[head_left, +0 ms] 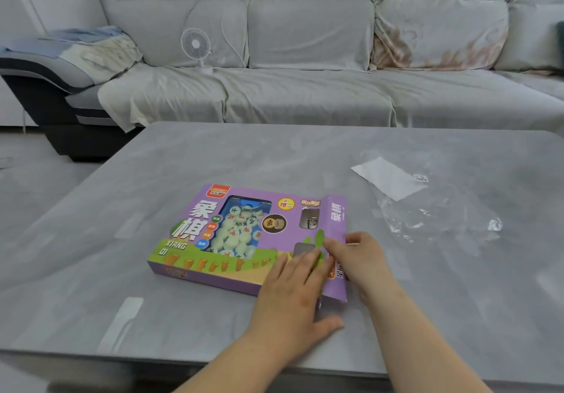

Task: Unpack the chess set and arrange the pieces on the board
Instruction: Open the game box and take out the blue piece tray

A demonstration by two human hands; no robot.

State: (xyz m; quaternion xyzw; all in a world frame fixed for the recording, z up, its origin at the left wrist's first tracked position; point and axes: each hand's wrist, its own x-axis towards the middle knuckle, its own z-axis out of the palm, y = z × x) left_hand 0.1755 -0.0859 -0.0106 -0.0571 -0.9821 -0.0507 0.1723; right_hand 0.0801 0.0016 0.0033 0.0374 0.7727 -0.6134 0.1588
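Item: chess set box (195,240), purple card with green and orange print, lying flat on the grey counter (213,154), near the front edge and slightly left of centre. Clear window (241,231) in the lid is showing pale round pieces (236,225) marked with red and dark characters, all sitting inside the box. End flap (335,218) on the box's right side is standing up and away from the body. Left hand (293,286) is lying palm down over the near right corner of the box, fingers straight and close together, thumb spreading out onto the counter. Right hand (357,258) is reaching in from the right, fingers curling over the edge of the end flap and pinching it. Accessory items: crumpled clear plastic wrap (442,218) is lying on the counter to the right, well apart from the box; a white paper slip (387,177) is resting just behind it. Background: a grey covered sofa (305,93) is running behind the counter, carrying a small white fan (195,45) and a folded blanket (91,48) at its left end.
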